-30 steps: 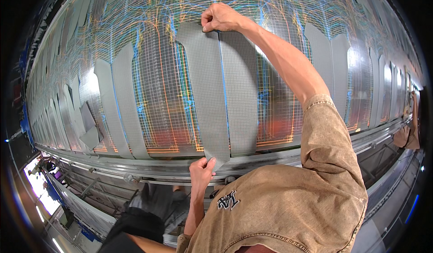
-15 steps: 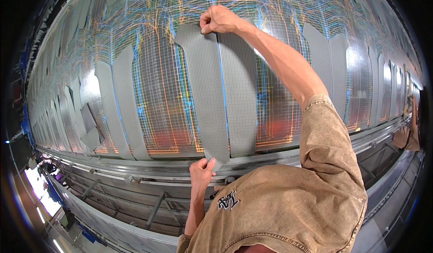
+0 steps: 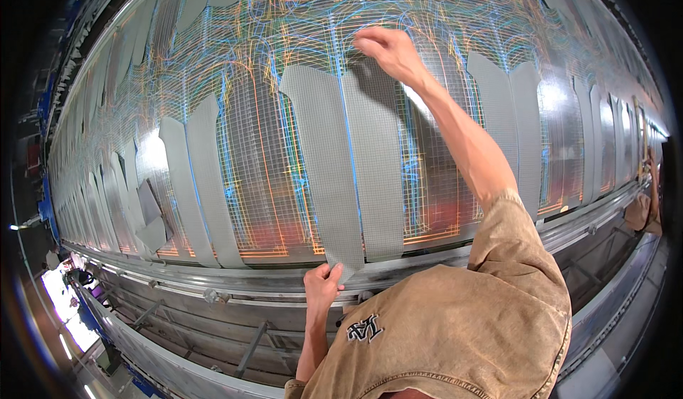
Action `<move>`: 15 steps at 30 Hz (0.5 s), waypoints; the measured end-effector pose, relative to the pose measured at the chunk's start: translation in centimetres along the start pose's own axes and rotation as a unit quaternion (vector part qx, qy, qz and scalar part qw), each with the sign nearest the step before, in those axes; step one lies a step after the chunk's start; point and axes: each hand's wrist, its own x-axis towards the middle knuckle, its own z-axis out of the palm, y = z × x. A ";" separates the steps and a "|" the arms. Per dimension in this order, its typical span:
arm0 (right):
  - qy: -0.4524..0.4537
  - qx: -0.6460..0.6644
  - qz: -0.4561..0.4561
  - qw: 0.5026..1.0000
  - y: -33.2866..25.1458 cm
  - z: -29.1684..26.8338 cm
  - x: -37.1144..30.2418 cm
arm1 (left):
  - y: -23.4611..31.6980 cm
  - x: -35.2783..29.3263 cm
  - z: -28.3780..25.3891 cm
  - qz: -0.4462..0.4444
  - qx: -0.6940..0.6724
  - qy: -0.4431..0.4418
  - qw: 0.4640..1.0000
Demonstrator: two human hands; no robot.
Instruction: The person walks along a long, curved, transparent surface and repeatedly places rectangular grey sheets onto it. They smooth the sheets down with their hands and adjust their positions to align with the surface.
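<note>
My left hand [image 3: 324, 285] pinches the lower end of a long grey gridded fabric piece [image 3: 324, 164], where it hangs over the table's near edge. The rest of that piece lies flat over the coloured guide lines, its wide shaped end pointing away from me. Close along its right side, across a blue line, lies a matching grey fabric piece [image 3: 377, 178]. My right hand [image 3: 391, 50] hovers over the far end of this second piece, fingers curled together, with nothing visible in them. Its shadow falls on the fabric below.
More grey fabric pieces lie in pairs to the left [image 3: 192, 185] and right [image 3: 501, 107] on the glossy line-marked table [image 3: 260, 185]. A loose grey scrap [image 3: 151, 214] sits at the left. A metal rail [image 3: 263, 279] runs along the near edge. Another person's arm shows at far right.
My right hand has let go of the left piece's far end and moved to the right, above the neighbouring piece. My left hand keeps its pinch at the near end. The view has shifted slightly.
</note>
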 end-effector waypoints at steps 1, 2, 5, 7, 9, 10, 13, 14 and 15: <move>0.036 -0.039 -0.010 0.999 -0.4 -0.5 -2.1 | 0.1 0.0 0.0 -0.003 0.001 0.001 1.000; 0.049 -0.051 -0.025 0.997 -0.7 -0.7 -4.3 | 0.2 0.0 0.1 -0.006 0.002 0.004 1.000; 0.037 -0.102 -0.076 0.991 -1.6 -0.1 -11.1 | 0.0 0.2 0.0 0.003 0.004 0.001 1.000; -0.045 -0.238 -0.154 0.958 -0.7 0.6 -14.1 | -0.4 0.1 -0.1 0.007 0.004 0.001 1.000; -0.127 -0.300 -0.179 0.928 -1.3 1.6 -16.5 | -0.5 0.1 0.0 0.009 -0.002 0.004 1.000; -0.166 -0.319 -0.183 0.915 -1.6 2.3 -17.4 | -0.6 0.1 0.0 0.009 -0.004 0.006 1.000; -0.232 -0.338 -0.218 0.886 -1.6 3.6 -19.0 | 0.0 0.3 0.2 0.008 -0.003 0.004 1.000; -0.247 -0.330 -0.231 0.881 -1.3 4.0 -19.3 | 0.1 0.1 0.2 0.006 0.000 0.004 1.000; -0.253 -0.335 -0.239 0.875 -1.1 4.4 -19.2 | 0.2 0.0 0.2 0.004 0.000 0.006 1.000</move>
